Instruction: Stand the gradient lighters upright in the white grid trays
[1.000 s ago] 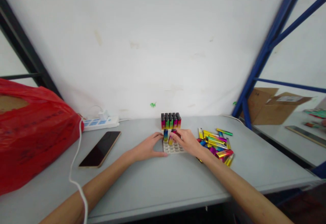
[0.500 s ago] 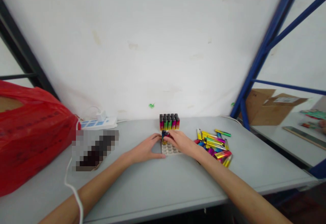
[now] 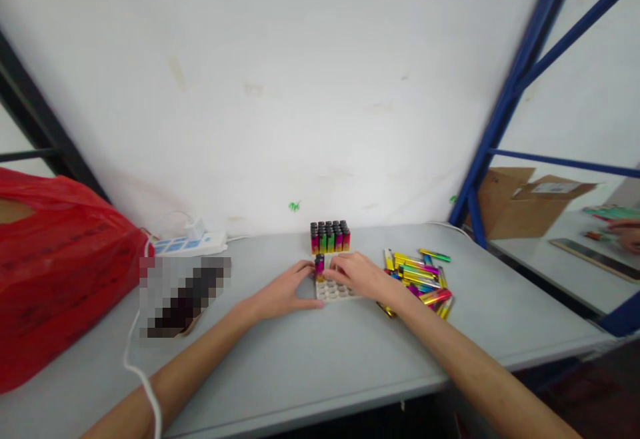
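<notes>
A pale tray (image 3: 331, 290) with rows of round holes lies on the table in front of me. My left hand (image 3: 283, 289) braces its left side, thumb at the front corner and fingertips near the back corner. In that back left corner stands a purple and gold lighter (image 3: 320, 268) with a black top. My right hand (image 3: 357, 274) hovers over the tray just right of this lighter, thumb and fingers apart, with nothing visible between them. Part of the tray is hidden under it. Behind the tray, a block of black-topped coloured lighters (image 3: 330, 238) stands upright in rows.
To the right lies a loose pile of shiny coloured lighter-shaped pieces (image 3: 420, 278). On the left are a red plastic bag (image 3: 65, 279), a white power strip (image 3: 193, 244), a pixelated object (image 3: 185, 299) and a white cable (image 3: 137, 369). A cardboard box (image 3: 520, 206) stands beyond the blue frame.
My right hand has let go of the lighter in the tray's back left corner and drawn slightly right. My left hand keeps its place at the tray. The view has shifted slightly.
</notes>
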